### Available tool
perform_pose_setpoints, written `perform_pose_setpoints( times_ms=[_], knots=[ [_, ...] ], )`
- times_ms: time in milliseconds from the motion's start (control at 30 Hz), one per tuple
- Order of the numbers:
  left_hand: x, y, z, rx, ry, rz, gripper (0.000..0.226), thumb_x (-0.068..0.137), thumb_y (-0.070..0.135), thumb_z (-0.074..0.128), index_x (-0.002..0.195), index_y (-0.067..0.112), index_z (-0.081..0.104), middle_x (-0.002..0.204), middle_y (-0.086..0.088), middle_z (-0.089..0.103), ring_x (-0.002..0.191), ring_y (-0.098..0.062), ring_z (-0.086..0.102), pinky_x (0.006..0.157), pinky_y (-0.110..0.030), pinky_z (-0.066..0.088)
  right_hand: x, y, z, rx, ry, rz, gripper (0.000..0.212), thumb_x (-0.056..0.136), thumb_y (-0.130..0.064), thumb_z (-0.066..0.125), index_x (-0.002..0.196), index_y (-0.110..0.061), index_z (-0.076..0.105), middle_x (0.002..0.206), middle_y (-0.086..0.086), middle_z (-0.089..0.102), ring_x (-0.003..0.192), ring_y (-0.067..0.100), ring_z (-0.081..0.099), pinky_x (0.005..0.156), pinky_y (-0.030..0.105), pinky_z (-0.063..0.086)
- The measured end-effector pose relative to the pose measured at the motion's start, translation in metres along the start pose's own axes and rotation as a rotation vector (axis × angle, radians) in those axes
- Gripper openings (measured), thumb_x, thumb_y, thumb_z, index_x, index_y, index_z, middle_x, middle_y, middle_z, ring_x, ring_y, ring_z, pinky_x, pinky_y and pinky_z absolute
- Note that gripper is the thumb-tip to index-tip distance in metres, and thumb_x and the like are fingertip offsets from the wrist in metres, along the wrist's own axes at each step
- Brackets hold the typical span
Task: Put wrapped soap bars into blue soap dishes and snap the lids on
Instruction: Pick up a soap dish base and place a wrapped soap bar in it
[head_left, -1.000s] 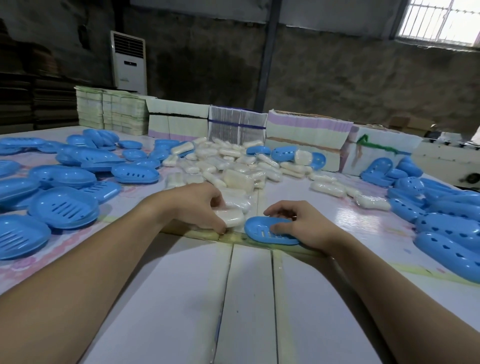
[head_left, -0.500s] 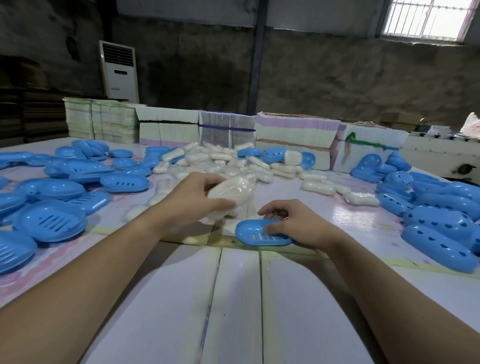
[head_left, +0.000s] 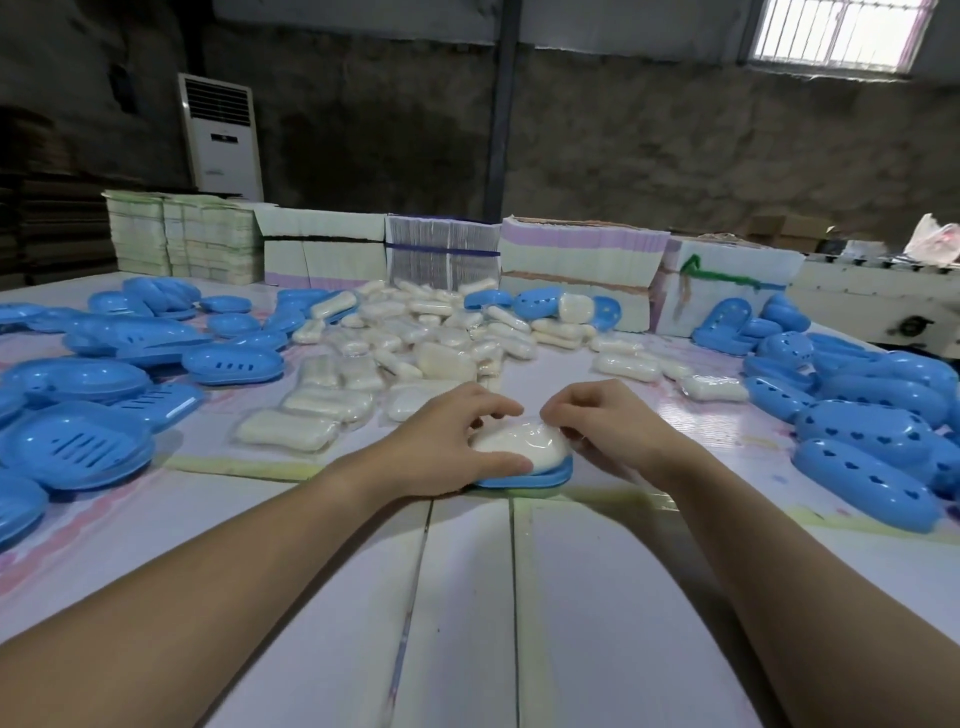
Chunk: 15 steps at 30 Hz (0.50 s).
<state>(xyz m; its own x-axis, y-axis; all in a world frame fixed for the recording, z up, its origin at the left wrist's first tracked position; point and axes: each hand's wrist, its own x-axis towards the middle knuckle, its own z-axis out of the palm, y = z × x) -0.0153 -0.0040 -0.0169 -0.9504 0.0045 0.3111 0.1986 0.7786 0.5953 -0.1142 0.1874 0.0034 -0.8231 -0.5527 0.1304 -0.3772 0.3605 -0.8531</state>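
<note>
pale desk (head_left: 467, 597) boards fill the foreground. just beyond, a wrapped soap bar (head_left: 519, 441) sits in a blue soap dish base (head_left: 524, 477); the left hand (head_left: 441, 447) curls round its near end, the right hand (head_left: 608, 431) pinches the wrapper at its far side. step: seating the bar. next, judged: fetch a heart-pierced lid (head_left: 862, 480) from the right and press it on. loose soap bars (head_left: 431, 338) lie farther back.

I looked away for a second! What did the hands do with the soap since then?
The left hand picked a wrapped soap bar off the table, lifted it and set it down into the blue dish. The right hand moved from pressing on the dish to touching the bar's wrapper. The dish stayed in place, with no lid on it.
</note>
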Motion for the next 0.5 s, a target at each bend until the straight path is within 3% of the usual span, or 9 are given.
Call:
perform_pose_setpoints(
  times_ms=[100,167,267,333,433,500],
  knots=[
    [-0.009,-0.008,-0.019,0.009,-0.105,-0.028,0.070,0.073,0.058,0.081,0.135,0.046,0.050,0.116,0.026,0.054,0.102,0.015,0.051,0.074,0.000,0.041,0.000,-0.003,0.000,0.006,-0.010,-0.017,0.008,0.088,-0.016,0.069,0.083,-0.014,0.075,0.058,-0.014,0.066,0.048,-0.005,0.055,0.045,0.008,0.039],
    [-0.014,-0.011,-0.027,0.057,-0.162,-0.052,0.076,0.063,0.067,0.079,0.132,0.046,0.053,0.113,0.028,0.058,0.102,0.013,0.053,0.078,-0.005,0.045,-0.002,-0.004,-0.001,-0.018,-0.014,-0.033,0.010,0.088,-0.014,0.069,0.081,-0.015,0.076,0.063,-0.013,0.069,0.054,-0.006,0.058,0.049,0.008,0.042],
    [-0.017,-0.011,-0.027,0.065,-0.180,-0.044,0.065,0.059,0.063,0.081,0.118,0.041,0.065,0.107,0.026,0.065,0.099,0.003,0.059,0.083,-0.019,0.052,-0.005,-0.008,-0.004,-0.072,-0.019,-0.056,0.013,0.088,-0.011,0.068,0.081,-0.018,0.076,0.077,-0.011,0.074,0.063,-0.007,0.062,0.052,0.007,0.044],
    [-0.016,-0.010,-0.023,0.062,-0.134,-0.034,0.056,0.062,0.057,0.085,0.113,0.039,0.069,0.103,0.024,0.067,0.096,0.003,0.060,0.081,-0.019,0.052,-0.006,-0.010,-0.005,-0.096,-0.022,-0.055,0.013,0.088,-0.012,0.068,0.081,-0.018,0.077,0.085,-0.007,0.075,0.068,-0.003,0.063,0.053,0.009,0.046],
    [-0.016,-0.010,-0.020,0.077,-0.103,-0.014,0.052,0.066,0.054,0.085,0.113,0.037,0.069,0.101,0.026,0.063,0.098,0.009,0.054,0.078,-0.012,0.046,-0.008,-0.012,-0.006,-0.147,-0.059,-0.031,0.011,0.087,-0.016,0.069,0.084,-0.015,0.079,0.088,0.001,0.076,0.072,0.009,0.060,0.062,0.020,0.052],
    [-0.017,-0.010,-0.019,0.076,-0.099,-0.002,0.051,0.069,0.054,0.084,0.115,0.040,0.067,0.099,0.028,0.060,0.101,0.016,0.048,0.076,-0.004,0.042,-0.009,-0.011,-0.006,-0.228,-0.092,-0.020,0.012,0.088,-0.018,0.069,0.084,-0.013,0.079,0.089,0.013,0.074,0.070,0.018,0.055,0.065,0.030,0.048]
  ],
)
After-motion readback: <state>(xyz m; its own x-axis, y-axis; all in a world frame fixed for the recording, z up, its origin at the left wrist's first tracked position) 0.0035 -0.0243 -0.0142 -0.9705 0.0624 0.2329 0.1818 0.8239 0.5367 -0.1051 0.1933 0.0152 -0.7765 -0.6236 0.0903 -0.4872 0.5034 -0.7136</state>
